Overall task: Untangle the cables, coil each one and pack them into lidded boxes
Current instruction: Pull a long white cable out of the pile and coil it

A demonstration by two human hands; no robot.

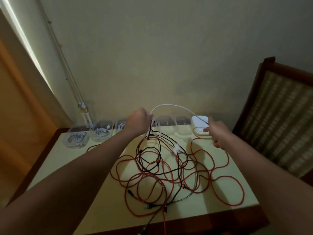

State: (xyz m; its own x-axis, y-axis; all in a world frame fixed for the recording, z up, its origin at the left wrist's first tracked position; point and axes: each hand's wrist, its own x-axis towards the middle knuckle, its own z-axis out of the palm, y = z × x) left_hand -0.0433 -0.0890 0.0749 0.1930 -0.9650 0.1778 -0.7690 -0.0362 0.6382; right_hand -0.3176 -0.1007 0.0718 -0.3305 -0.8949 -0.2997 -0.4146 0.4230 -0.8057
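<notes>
Just above the far side of the table (76, 167), a white cable (169, 105) arcs through the air between both hands. The left hand (138, 122) is closed in a fist round one part of it, and from that same fist hang further white and black strands, drawn up off the tabletop. The right hand (218, 134), lower and to the right, pinches the cable's other stretch between thumb and curled fingers.

Below the left hand, black cables (159, 150) drop in loops into a loose sprawl of red cable (152, 175) that covers the middle and near part of the table, one strand trailing over the near edge.

Along the far edge stands a row of clear boxes (76, 138), lids off; the three at the left each hold a coiled white cable. At the right end of the row, just behind the right hand, sits a white square box (199, 120).

A wooden chair (279, 107) with a woven back stands at the table's right, a curtain (20, 107) hangs at the left, and a plain wall (152, 48) rises behind.
</notes>
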